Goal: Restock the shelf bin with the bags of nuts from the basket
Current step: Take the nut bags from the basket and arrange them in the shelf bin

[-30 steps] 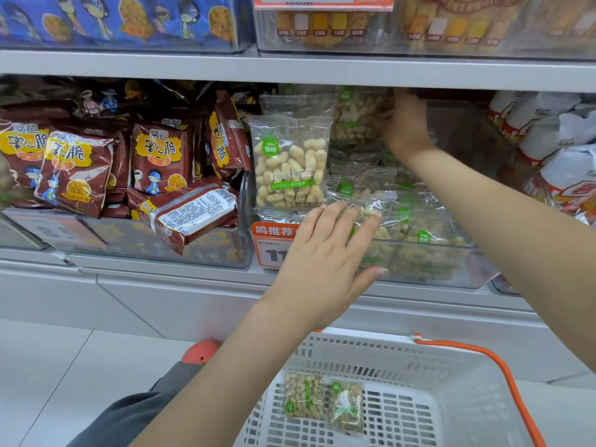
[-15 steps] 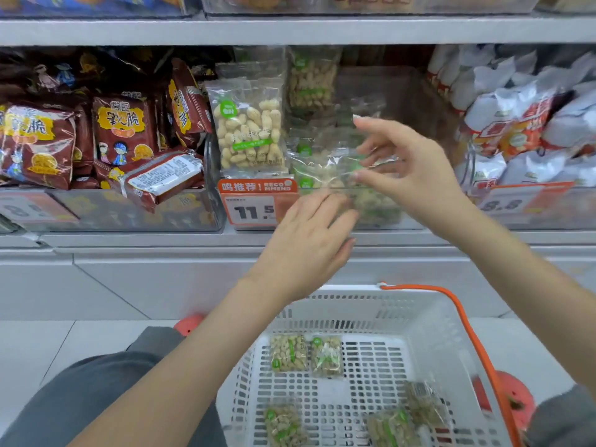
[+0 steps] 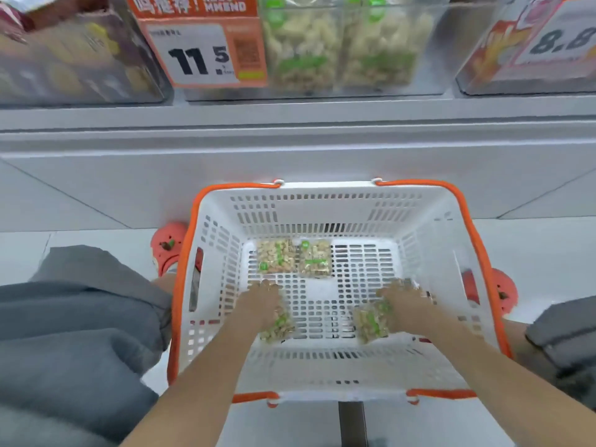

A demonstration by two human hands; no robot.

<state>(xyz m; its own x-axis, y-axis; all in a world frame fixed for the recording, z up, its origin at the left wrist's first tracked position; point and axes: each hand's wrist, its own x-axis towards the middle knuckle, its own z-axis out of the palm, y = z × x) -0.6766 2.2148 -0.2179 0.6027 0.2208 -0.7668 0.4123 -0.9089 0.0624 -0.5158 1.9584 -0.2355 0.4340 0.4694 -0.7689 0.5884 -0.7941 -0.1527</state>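
Observation:
The white basket (image 3: 429,240) with orange handles sits on the floor between my knees. Both my hands are down inside it. My left hand (image 3: 262,300) lies over a clear bag of nuts (image 3: 280,329) with its fingers curled at the bag's far edge. On the other side, my right hand (image 3: 407,301) grips a second bag of nuts (image 3: 371,321). Two more bags (image 3: 295,258) lie side by side at the basket's far end. The clear shelf bin (image 3: 342,50), at the top of the view, holds several bags of nuts. The picture is motion-blurred.
An orange price tag reading 11.5 (image 3: 206,50) hangs on the bin's left front. Other clear bins (image 3: 74,59) stand to both sides, the right one tagged 8.8 (image 3: 561,37). The grey shelf base (image 3: 290,150) runs behind the basket. Orange shoes (image 3: 167,243) flank it.
Both hands have dropped from the shelf bin into the basket and closed on bags of nuts. The view has tilted down, so the bin is now at the top edge.

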